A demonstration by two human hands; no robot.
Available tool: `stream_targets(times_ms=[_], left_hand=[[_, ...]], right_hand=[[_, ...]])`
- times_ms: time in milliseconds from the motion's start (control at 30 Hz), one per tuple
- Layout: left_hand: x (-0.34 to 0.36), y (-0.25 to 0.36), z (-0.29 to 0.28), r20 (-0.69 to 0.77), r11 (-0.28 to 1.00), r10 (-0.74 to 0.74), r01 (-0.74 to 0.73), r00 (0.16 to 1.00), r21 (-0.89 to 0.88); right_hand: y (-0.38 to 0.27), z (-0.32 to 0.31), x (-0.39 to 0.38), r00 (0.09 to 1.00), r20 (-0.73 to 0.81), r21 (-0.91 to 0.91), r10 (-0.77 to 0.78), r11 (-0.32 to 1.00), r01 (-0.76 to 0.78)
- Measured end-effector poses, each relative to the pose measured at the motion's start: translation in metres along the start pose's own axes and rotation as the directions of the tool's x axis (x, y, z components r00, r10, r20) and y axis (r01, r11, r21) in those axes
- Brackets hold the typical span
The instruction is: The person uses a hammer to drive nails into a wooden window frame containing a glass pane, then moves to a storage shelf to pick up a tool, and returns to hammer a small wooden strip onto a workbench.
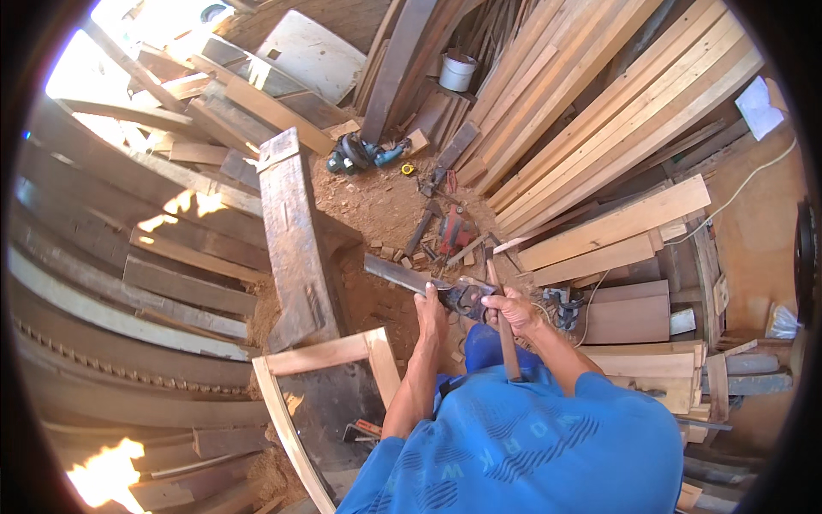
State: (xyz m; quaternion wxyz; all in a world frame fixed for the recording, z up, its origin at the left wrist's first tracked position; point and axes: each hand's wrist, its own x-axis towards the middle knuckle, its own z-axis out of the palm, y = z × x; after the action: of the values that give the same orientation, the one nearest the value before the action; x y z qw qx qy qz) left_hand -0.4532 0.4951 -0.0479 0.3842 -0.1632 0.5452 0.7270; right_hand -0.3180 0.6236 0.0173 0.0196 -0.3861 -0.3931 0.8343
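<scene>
In front of my chest, my left hand (431,315) is closed around a long, flat grey bar-like tool (396,273) with a dark, bulky part (467,298) at its right end. Its exact kind is unclear. My right hand (514,310) is closed, thumb and fingers gripping a slim wooden stick (507,347) that runs from beyond the hand back toward my shirt. The dark part lies against the right fingers; whether it joins the stick is hidden. Left of my hands stands a worn wooden beam (295,231), apart from them.
A pale wooden frame (321,354) stands at lower left, a hand tool with an orange part (368,427) inside it. Ahead on sawdust lie a teal power tool (364,154), a yellow tape measure (408,169) and a red tool (456,230). Timber stacks (591,111) lean right; planks (171,291) fill the left.
</scene>
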Motion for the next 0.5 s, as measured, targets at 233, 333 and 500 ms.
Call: stream_targets(times_ms=[233,333,500], left_hand=[[0.056,-0.074,-0.021,0.198,0.953,-0.280,0.248,0.939,0.171],[0.039,-0.093,-0.051,-0.010,0.869,-0.332,0.309,0.943,0.387],[0.001,-0.121,-0.115,-0.358,0.735,-0.435,0.555,0.826,0.388]], right_hand=[[-0.056,-0.105,0.159,0.914,-0.286,-0.362,-0.287,0.916,0.174],[-0.072,-0.171,0.237,0.849,-0.434,-0.625,-0.301,0.780,-0.043],[-0.066,-0.258,0.341,0.765,-0.481,-0.858,-0.428,0.410,-0.310]])
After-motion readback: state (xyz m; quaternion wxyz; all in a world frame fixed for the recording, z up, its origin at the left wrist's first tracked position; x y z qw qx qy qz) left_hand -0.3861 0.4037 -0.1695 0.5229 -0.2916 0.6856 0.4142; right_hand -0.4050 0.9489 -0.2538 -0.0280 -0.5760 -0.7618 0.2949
